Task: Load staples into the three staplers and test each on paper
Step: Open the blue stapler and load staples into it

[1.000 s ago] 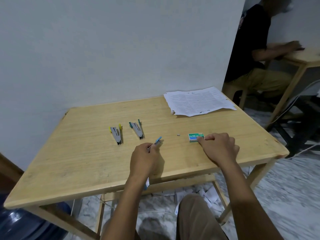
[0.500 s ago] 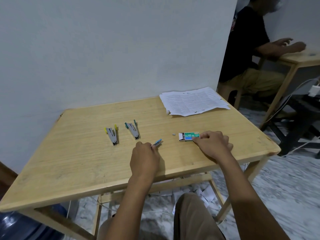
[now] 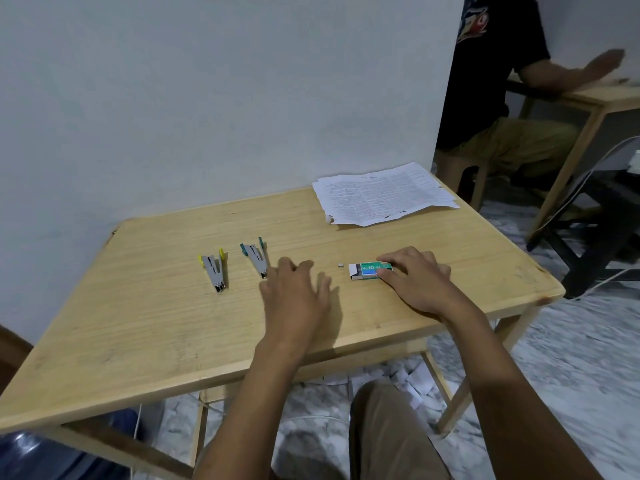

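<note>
At centre frame the left hand (image 3: 298, 292) hovers palm-down over the table (image 3: 145, 327), fingers spread and holding nothing that shows; whether the third stapler lies under it cannot be told. Just left of its fingertips lies the green stapler (image 3: 255, 258), and further left, apart from it, the yellow stapler (image 3: 214, 271), both flat on the wood with their handles splayed. Right of centre, the right hand (image 3: 417, 282) pinches the staple box (image 3: 369, 270) between thumb and forefinger at its right end; the box's white tray juts out at the left. A small staple strip (image 3: 340, 265) sits just left of the box. The paper (image 3: 382, 194) lies at the table's far right corner, upper right of centre.
</note>
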